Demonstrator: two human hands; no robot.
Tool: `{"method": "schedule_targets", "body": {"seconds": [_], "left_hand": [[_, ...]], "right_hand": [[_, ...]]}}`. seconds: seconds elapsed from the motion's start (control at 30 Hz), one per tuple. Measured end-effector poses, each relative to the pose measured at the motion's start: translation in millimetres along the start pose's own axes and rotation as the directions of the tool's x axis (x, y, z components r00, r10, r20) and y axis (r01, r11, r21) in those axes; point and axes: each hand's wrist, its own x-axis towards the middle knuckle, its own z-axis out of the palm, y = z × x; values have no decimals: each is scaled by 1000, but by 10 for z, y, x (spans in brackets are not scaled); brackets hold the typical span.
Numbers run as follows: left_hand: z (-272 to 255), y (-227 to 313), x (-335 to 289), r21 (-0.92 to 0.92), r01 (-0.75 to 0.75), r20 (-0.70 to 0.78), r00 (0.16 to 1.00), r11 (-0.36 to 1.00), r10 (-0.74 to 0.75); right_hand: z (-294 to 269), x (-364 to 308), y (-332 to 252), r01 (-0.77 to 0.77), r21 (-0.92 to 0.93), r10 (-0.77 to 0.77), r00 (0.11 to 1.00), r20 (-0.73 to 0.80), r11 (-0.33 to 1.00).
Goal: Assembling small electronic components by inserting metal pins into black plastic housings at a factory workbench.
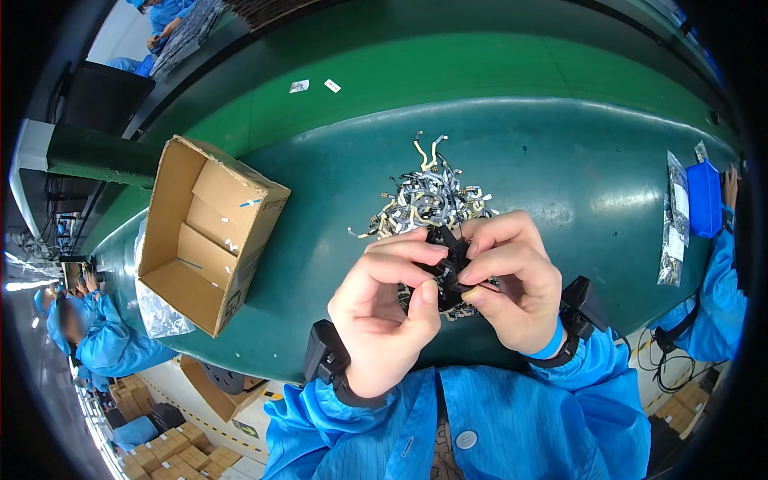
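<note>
Close to my body, over the green work table [336, 192], my left hand [380, 308] and my right hand [516, 276] nearly meet. Between their fingertips is a small black piece [452, 256], with thin dark strands by the right fingers; its exact kind cannot be made out. Both hands are closed in a pinch on it. Just beyond them lies a tangled pile of short cables [432, 196], grey, black, white and pale yellow, with small connectors. My hands cover the near side of this heap. Each wrist wears a black strapped device, and a blue band circles the right one.
An open cardboard box [216, 256] stands at the left with a few small scraps inside. Two small labels [316, 86] lie on the far green surface. At the right are a clear bag [674, 220] and a blue bin [704, 200]. Co-workers in blue sit on both sides.
</note>
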Motion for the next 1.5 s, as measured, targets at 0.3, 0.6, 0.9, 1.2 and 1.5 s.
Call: {"method": "schedule_targets", "body": {"seconds": [0.3, 0.6, 0.9, 1.2, 1.5], "left_hand": [[-65, -57, -10, -25, -34, 37, 999, 999, 35], [0, -180, -49, -174, -17, 31, 999, 985, 23], [28, -189, -48, -193, 6, 19, 1000, 981, -2], [-23, -142, -42, -25, -72, -15, 997, 997, 72], [43, -104, -153, 130, 31, -60, 998, 991, -24]], "right_hand": [[-34, 31, -1, -89, 148, 74, 992, 103, 985], [-1, 5, -33, -181, 306, 186, 983, 14, 935], [-9, -11, -10, -239, 269, 240, 970, 31, 933], [3, 1, 25, -80, 181, 66, 994, 85, 980], [5, -24, 23, -116, 217, 121, 993, -10, 969]]}}
